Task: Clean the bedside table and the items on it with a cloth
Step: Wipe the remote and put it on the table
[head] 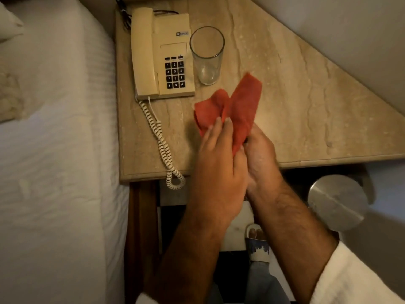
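Just past the front right corner of the telephone, toward the person, the two hands meet above the table top. The right hand (260, 154) is closed around the lower end of a soft red cloth (241, 102) and grips it in the fist. The left hand (217, 163) lies against the right one, and its fingers (217, 123) are stretched nearly straight on the cloth's left fold. The thumb is hidden, so I cannot tell if it also pinches. The cloth stands up from the hands in two loose flaps. It seems lifted from the surface, not spread on it.

From this I judge that the step in hand is preparing the cloth, gathering or folding it into a pad, and the wiping is not yet going on.

The cream plastic push-button telephone (164, 55) sits on the beige veined stone bedside table (295, 95) with its handset in the cradle. A clear tall drinking glass (207, 55), empty as far as I see, stands upright just beside the telephone on its right. A cream coiled cord (162, 141) runs from the telephone's front edge and hangs over the table edge. A white bed (54, 150) lies to the left of the telephone.

The next move calls for a flat pad in one hand. Probably the other hand must then lift or steady the glass, which looks easy to tip, so that the stone to the right of the telephone can be wiped.
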### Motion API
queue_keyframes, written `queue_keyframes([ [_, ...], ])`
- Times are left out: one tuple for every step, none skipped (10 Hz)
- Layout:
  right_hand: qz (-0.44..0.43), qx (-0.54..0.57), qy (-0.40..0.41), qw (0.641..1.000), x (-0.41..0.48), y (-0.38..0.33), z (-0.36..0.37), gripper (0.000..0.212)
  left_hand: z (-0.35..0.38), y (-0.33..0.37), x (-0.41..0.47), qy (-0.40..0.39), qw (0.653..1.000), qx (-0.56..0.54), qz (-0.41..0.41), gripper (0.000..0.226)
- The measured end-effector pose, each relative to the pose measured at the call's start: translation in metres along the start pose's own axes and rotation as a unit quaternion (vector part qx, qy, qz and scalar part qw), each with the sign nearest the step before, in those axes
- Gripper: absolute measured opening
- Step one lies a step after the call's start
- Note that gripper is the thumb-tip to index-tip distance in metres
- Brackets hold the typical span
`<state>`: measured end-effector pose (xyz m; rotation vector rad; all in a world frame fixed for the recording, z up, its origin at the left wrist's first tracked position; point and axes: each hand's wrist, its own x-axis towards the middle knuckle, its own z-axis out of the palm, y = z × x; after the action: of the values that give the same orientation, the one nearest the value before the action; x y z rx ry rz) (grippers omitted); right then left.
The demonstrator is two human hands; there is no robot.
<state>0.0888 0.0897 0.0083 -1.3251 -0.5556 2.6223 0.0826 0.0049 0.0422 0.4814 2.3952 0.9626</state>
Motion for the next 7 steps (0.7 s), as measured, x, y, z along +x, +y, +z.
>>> queue_keyframes([
  [0.010,0.086,0.002,0.996,0.013,-0.014,0.002,0.017,-0.002,-0.011,-0.042,-0.010,0.999,-0.030,0.024,0.057],
  [0.019,0.084,-0.011,0.996,0.006,-0.007,0.002,0.018,-0.003,-0.016,-0.048,-0.005,0.999,-0.020,0.035,0.054],
  [0.018,0.044,0.006,0.999,-0.007,0.013,-0.002,0.042,-0.006,-0.011,-0.015,0.016,0.999,-0.032,0.009,0.049],
  [0.006,-0.006,-0.016,1.000,-0.018,0.031,0.001,0.038,-0.012,-0.005,0.038,0.038,0.999,-0.010,-0.017,0.042],
  [-0.003,0.000,0.016,1.000,-0.016,0.033,0.002,0.035,-0.008,0.002,0.056,0.024,1.000,0.009,-0.017,0.039],
  [-0.031,-0.018,0.040,0.999,-0.004,0.017,0.000,0.025,0.000,0.002,0.025,0.008,1.000,0.004,0.003,0.046],
  [-0.014,0.000,0.076,0.997,0.003,0.004,-0.004,0.029,-0.004,-0.007,-0.020,-0.016,0.999,-0.020,0.034,0.048],
])
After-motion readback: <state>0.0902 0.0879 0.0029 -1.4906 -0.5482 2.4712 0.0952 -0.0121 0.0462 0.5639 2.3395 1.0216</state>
